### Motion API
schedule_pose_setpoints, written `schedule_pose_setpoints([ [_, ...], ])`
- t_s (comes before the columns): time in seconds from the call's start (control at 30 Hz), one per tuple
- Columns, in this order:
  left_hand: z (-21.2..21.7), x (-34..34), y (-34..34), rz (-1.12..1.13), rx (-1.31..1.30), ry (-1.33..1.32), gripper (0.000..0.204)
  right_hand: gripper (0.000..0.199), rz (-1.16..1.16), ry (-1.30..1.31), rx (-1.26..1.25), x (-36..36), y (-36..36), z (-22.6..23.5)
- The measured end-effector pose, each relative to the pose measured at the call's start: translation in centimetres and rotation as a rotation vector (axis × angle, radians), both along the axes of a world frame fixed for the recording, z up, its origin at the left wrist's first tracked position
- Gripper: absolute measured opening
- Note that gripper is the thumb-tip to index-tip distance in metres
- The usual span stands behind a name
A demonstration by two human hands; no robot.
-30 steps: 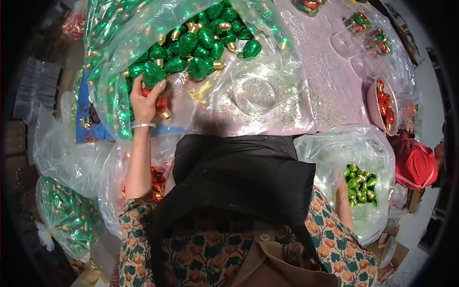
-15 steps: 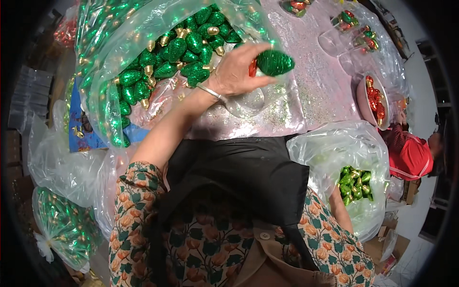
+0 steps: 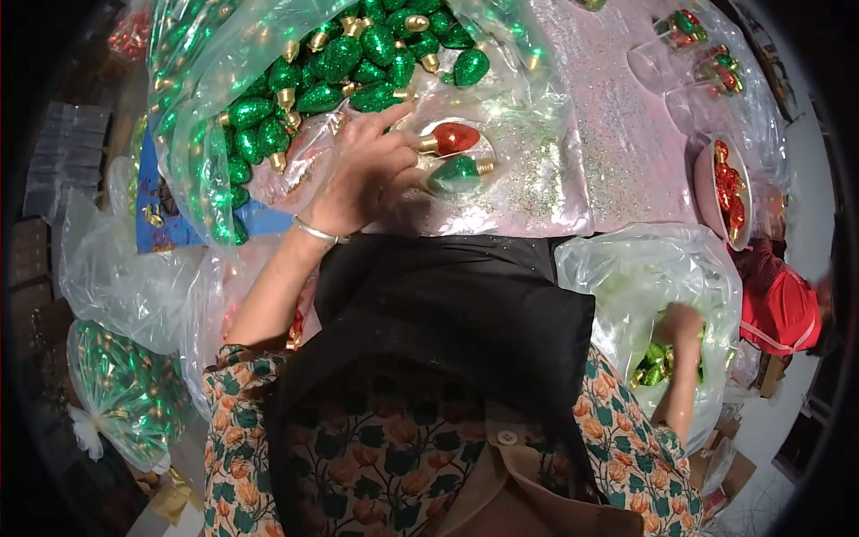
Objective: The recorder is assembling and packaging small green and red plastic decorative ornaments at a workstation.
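My left hand (image 3: 369, 166) is over the pink work surface with its fingers apart, holding nothing that shows. Beside its fingertips lie a red glitter bulb ornament (image 3: 456, 138) and a green one (image 3: 455, 174), both with gold caps, at a clear plastic container (image 3: 488, 148). Beyond is a heap of green glitter bulb ornaments (image 3: 340, 58) in an opened clear bag (image 3: 259, 54). My right hand (image 3: 684, 324) is inside another clear bag (image 3: 599, 259), over small light-green shiny ornaments (image 3: 658, 365). Motion smears its fingers.
A pink bowl (image 3: 707, 197) of red ornaments stands at the right. Clear containers with red and green ornaments (image 3: 720, 70) lie behind it. A person in red (image 3: 780, 300) is at far right. A tied bag of green ornaments (image 3: 130, 394) sits at lower left.
My left hand has let go of the green bulb ornament and drawn back left; red and green bulbs now lie at the container. My right hand has risen into sight within its bag.
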State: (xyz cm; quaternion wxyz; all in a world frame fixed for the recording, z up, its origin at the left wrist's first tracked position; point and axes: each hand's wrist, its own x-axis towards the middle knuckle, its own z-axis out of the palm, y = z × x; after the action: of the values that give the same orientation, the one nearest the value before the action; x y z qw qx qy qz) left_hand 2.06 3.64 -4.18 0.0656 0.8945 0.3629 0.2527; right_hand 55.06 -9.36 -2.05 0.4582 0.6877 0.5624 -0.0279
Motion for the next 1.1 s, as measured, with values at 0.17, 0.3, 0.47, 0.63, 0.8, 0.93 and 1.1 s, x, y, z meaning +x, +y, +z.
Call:
schedule_pose_setpoints([
  [0.17,0.0,1.0,-1.1,-0.060,-0.049,-0.154,0.010,0.046,0.170,1.060,0.734,-16.8,8.8,11.4],
  [0.3,-1.4,1.4,-1.3,0.004,0.012,-0.212,0.011,0.046,0.397,1.459,0.343,-26.1,15.7,9.1],
  [0.47,-2.2,2.6,-2.1,0.038,0.019,-0.223,0.013,0.047,0.491,1.096,-0.024,-30.5,21.8,7.8],
  [0.63,-1.9,1.8,-2.8,0.005,0.009,-0.195,0.014,0.045,0.563,1.081,-0.274,-32.9,23.2,9.0],
  [0.8,-2.0,2.2,-2.1,-0.028,0.041,-0.207,0.012,0.044,0.867,0.614,-0.239,-33.3,24.1,6.1],
  [0.93,-2.4,2.4,-2.3,-0.031,0.106,-0.180,0.011,0.029,1.019,0.771,-0.014,-34.0,22.7,1.1],
  [1.1,-2.5,3.0,-1.9,-0.047,0.085,-0.165,0.008,0.021,0.990,0.633,-0.081,-35.0,24.6,-0.3],
])
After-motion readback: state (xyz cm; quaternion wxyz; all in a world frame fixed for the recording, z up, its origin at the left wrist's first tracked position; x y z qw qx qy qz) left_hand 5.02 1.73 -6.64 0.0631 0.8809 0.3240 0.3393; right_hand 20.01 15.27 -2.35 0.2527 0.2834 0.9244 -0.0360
